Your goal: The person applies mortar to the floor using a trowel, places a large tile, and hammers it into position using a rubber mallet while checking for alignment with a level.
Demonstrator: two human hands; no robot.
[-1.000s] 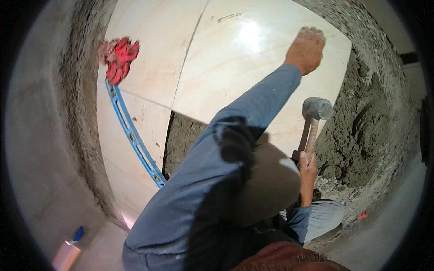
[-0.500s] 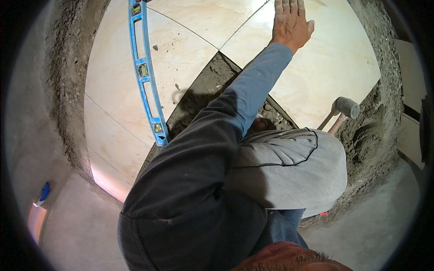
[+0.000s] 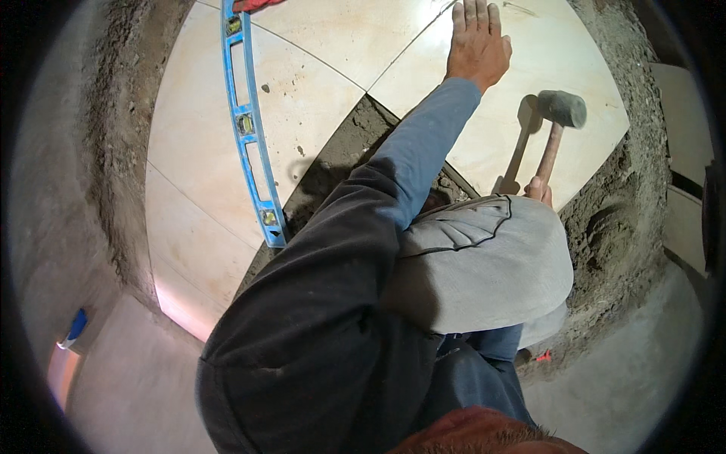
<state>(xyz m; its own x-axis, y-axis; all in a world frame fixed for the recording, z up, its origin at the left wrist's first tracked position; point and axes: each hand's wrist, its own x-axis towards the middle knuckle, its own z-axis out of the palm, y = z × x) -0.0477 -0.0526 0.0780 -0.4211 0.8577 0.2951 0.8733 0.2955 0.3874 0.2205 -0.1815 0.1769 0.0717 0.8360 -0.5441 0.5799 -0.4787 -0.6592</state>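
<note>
My left hand lies palm down on a large cream tile, its fingers stretched out toward the far edge. My left arm, in a dark sleeve, crosses over a gap of grey mortar between the tiles. In my right hand is the wooden handle of a rubber mallet. Its dark head is raised above the same tile and casts a shadow there. My bent knee in grey trousers hides most of the right hand and arm.
A blue spirit level lies across the tiles on the left, with something red at its far end. Rough mortar borders the tiles. Small crumbs dot the left tile. A blue-topped object stands at the lower left.
The mallet has swung up and away from my knee, over the tile, and my right fingers now show on its handle. My left hand stays flat, shifting only slightly in the picture.
</note>
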